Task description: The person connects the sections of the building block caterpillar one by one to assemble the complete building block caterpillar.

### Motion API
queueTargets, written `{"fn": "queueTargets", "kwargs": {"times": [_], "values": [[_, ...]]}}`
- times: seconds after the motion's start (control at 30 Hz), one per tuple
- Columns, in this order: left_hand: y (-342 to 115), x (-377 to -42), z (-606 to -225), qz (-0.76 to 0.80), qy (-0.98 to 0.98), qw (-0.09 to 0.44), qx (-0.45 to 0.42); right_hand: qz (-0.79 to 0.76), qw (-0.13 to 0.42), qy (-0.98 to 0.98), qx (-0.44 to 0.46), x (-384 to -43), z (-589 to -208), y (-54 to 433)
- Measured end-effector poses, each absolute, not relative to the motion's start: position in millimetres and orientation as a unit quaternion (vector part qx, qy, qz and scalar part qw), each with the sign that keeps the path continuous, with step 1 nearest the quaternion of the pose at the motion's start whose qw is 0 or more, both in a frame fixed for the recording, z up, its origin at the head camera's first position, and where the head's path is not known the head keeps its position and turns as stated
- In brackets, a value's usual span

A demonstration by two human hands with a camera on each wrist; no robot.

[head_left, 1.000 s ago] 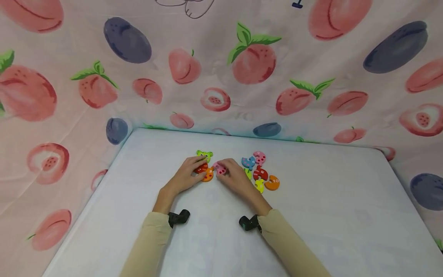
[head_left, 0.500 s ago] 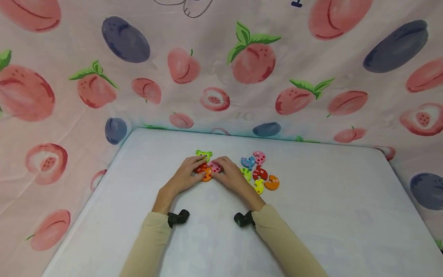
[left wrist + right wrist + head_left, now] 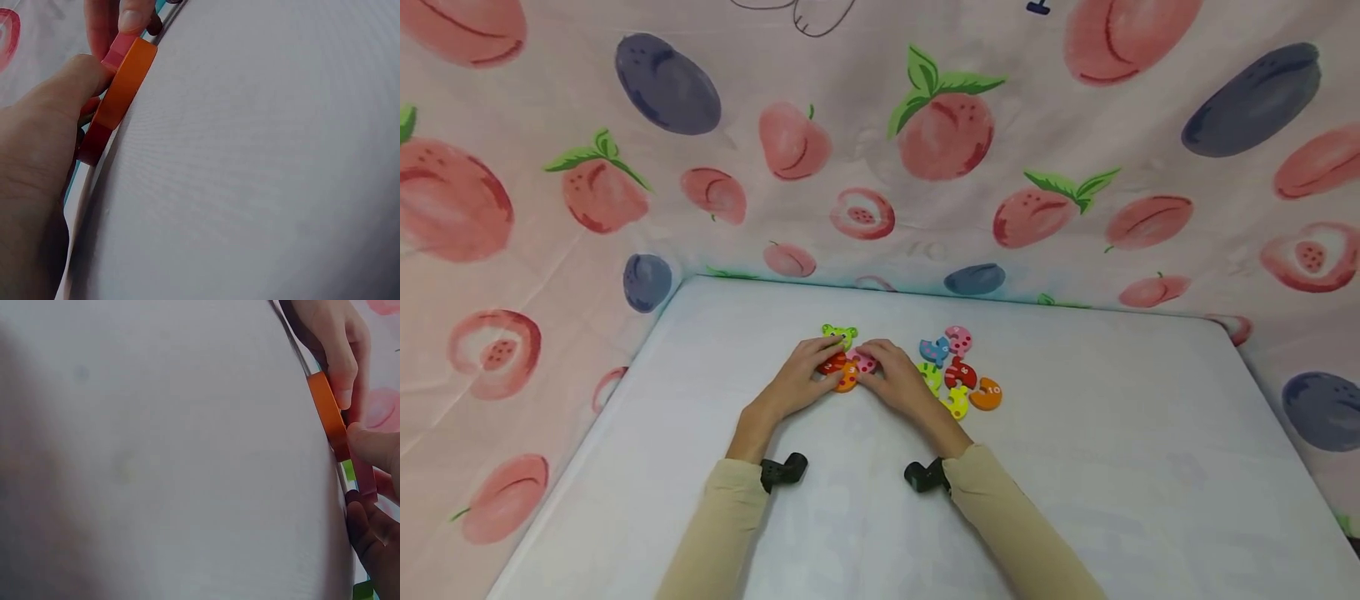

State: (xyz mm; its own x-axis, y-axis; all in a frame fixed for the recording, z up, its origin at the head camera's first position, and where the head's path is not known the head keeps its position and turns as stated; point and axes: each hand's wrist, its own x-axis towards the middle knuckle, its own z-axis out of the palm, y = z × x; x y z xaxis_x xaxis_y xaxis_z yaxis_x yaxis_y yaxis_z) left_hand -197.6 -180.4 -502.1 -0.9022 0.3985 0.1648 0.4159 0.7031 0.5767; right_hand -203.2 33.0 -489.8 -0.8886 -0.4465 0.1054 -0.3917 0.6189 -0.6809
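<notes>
In the head view, a flat puzzle lies on the white table: a green animal-head piece (image 3: 841, 333), a red piece (image 3: 831, 365) numbered 2 and an orange piece (image 3: 847, 380) numbered 3. My left hand (image 3: 795, 377) spans these pieces, its thumb at the orange piece's edge and its fingers over the red one. My right hand (image 3: 901, 379) pinches a pink piece (image 3: 863, 361), which sits against the orange one. The right wrist view shows the pink piece (image 3: 364, 478) between thumb and fingers, beside the orange piece (image 3: 326, 412). Fingers partly cover the head and red pieces.
Right of my right hand lie several loose pieces: a blue piece (image 3: 934, 350), a pink spotted one (image 3: 958, 340), a red one (image 3: 960, 373) numbered 8, an orange one (image 3: 987, 394) numbered 10 and a yellow one (image 3: 956, 403). A fruit-print cloth (image 3: 865, 133) hangs behind the table.
My right hand has moved left with the pink piece, bringing it against the orange one. My left hand has stayed over the red and orange pieces.
</notes>
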Motion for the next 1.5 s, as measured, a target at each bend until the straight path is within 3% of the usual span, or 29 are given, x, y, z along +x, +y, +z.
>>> {"fn": "queueTargets", "kwargs": {"times": [1.33,1.5], "values": [[-180,-195,-499,-0.328,-0.919,0.002,-0.217,-0.384,0.012,0.905,-0.182,-192,-504,29],[-179,-194,-497,-0.322,-0.923,-0.003,-0.211,-0.434,0.022,0.89,-0.14,-192,-504,30]]}}
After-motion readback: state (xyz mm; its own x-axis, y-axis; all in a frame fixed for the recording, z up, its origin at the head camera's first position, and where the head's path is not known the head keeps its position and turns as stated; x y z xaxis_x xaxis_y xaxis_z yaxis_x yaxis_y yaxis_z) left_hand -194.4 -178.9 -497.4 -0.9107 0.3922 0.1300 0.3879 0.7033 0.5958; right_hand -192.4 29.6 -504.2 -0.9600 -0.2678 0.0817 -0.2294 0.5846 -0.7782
